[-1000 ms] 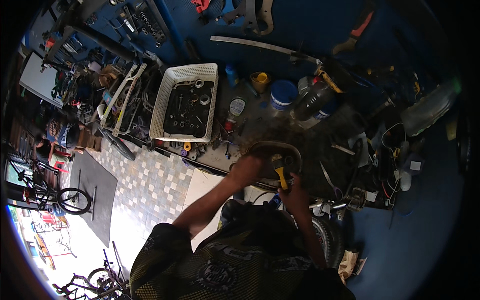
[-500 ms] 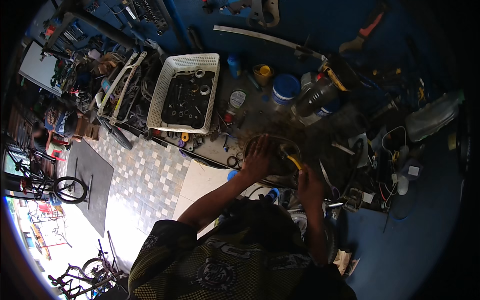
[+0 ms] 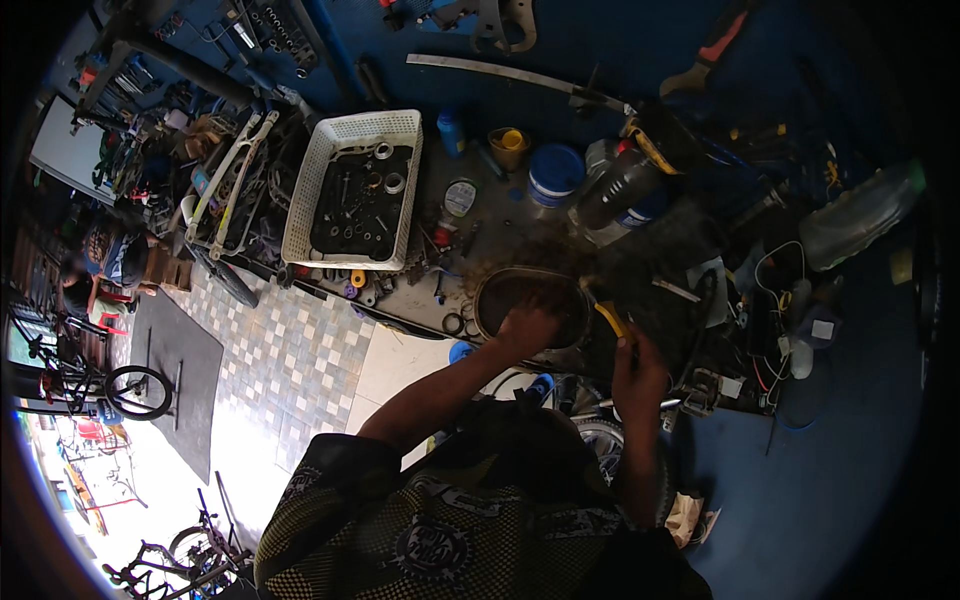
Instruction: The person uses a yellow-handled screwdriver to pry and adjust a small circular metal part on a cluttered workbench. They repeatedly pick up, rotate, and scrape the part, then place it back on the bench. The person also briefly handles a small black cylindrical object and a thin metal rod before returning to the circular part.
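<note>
An oval, dark-bottomed tub [image 3: 500, 293] rests on the grimy workbench [image 3: 470, 228], near its front edge. My left hand [image 3: 530, 325] reaches down into the tub, its fingers dim and blurred; I cannot make out whether they hold anything. Just right of the tub my right hand [image 3: 638, 362] grips a brush [image 3: 610, 319] by its yellow handle, with the head angled up and left at the tub's right rim. A few black rings [image 3: 454, 323] lie left of the tub.
A white plastic basket [image 3: 300, 225] of small metal parts stands at back left, beside bike frames [image 3: 213, 200]. A blue-lidded bucket [image 3: 556, 175] and bottles line the back. Cables [image 3: 785, 300] clutter the right. People [image 3: 110, 265] and bicycles are at far left.
My left hand, spread over the tub a moment ago, has sunk into it with its fingers less spread. My right hand has moved right with the brush, whose head now sits at the rim.
</note>
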Tool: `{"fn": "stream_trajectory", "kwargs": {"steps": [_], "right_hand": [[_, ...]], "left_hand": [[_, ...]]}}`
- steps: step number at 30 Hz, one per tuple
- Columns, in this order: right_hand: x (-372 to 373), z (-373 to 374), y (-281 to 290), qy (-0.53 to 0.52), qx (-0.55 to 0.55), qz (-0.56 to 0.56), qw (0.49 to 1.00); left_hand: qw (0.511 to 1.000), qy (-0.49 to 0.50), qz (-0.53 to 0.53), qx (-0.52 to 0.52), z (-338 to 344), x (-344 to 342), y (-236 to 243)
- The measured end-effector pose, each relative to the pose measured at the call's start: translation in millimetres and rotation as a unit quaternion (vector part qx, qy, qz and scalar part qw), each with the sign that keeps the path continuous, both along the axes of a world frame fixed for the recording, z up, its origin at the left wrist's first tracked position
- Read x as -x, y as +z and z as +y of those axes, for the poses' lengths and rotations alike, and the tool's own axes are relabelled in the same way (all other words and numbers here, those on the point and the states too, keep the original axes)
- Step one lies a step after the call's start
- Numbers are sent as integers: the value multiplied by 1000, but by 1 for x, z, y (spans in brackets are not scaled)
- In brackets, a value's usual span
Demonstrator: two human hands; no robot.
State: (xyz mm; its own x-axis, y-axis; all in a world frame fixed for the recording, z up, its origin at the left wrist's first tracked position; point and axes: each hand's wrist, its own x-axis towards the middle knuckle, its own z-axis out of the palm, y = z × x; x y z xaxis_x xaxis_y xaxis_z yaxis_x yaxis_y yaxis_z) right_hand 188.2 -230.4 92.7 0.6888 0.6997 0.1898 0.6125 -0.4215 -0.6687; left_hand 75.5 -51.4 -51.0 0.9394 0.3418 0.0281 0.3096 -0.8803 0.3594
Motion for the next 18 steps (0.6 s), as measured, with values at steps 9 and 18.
{"fn": "stream_trajectory", "kwargs": {"steps": [9,18], "right_hand": [[-6,-1,-14,15,7,-18,1000],[-7,6,-29,33,45,-17,998]], "left_hand": [[996,61,35,57,23,29,18],[991,115,54,51,29,35,28]]}}
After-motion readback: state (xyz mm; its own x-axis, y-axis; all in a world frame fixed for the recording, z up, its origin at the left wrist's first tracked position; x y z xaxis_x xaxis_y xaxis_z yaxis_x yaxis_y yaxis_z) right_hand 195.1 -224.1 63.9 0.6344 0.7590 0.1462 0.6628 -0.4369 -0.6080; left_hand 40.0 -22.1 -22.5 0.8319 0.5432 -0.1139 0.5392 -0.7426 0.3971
